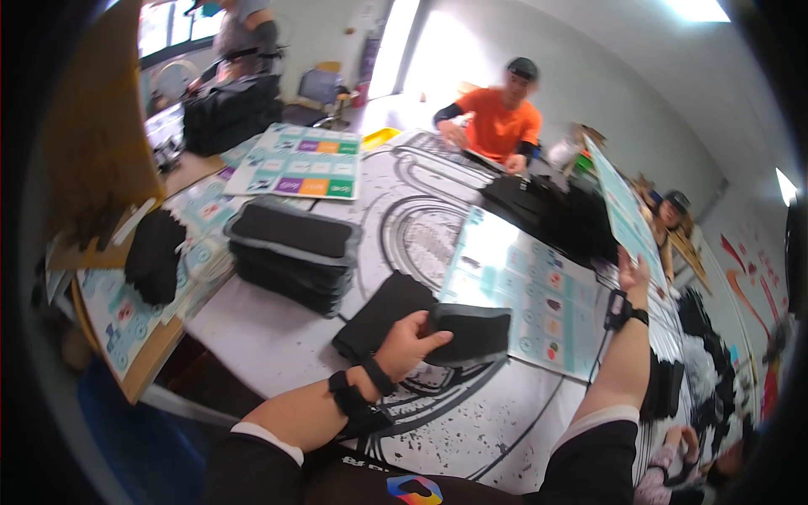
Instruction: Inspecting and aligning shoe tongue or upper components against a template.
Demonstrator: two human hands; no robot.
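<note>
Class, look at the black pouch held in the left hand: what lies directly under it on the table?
Under the black pouch in the left hand lie a pale printed chart sheet and a flat black pad on the table. The table's pattern beneath them is covered.

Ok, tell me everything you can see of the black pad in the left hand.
The black pad is a flat, soft-looking rectangular piece, apparently fabric or foam, with rounded edges. The left hand grips its left end, thumb on top, holding it roughly level just above the white patterned table. Its right end overlaps the lower edge of a pale printed sheet. A similar flat black piece lies on the table just behind it. Whether the pad touches either one cannot be told.
</note>
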